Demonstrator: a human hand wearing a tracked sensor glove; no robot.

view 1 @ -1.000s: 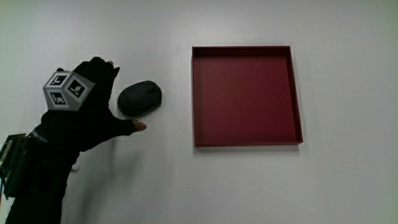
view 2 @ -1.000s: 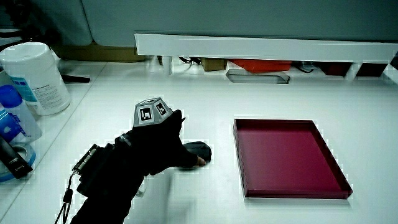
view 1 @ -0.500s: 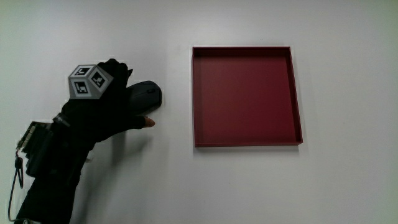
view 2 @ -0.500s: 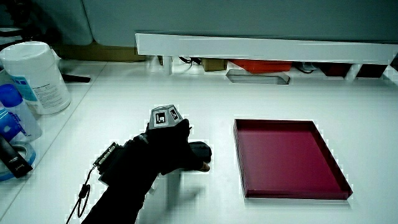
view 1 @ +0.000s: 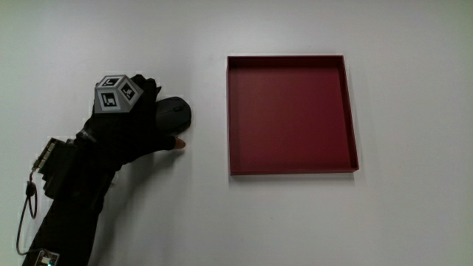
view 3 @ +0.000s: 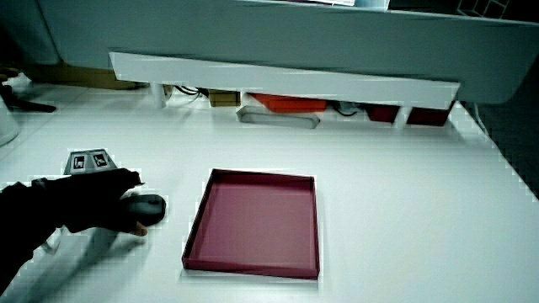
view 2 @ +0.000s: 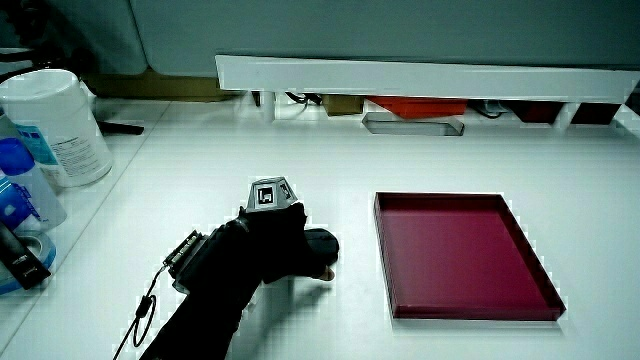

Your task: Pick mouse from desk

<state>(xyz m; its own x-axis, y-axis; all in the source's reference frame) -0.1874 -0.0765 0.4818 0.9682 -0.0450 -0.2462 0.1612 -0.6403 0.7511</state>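
On the bench [view 1: 295, 222], seen from above, your hand [view 1: 129, 129] lies over the dark mouse [view 1: 174, 112], fingers draped across it and thumb tip beside it; you cannot tell whether they grip. The red tray [view 1: 352, 111] sits well apart. In both side views the hand [view 2: 268, 240] [view 3: 93, 198] covers the mouse [view 2: 322, 243] [view 3: 148, 208], which rests on the bench.

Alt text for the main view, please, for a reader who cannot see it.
A black-gloved hand rests over a dark mouse on a white table, its fingers draped over the mouse. A shallow, empty red tray lies beside the mouse.
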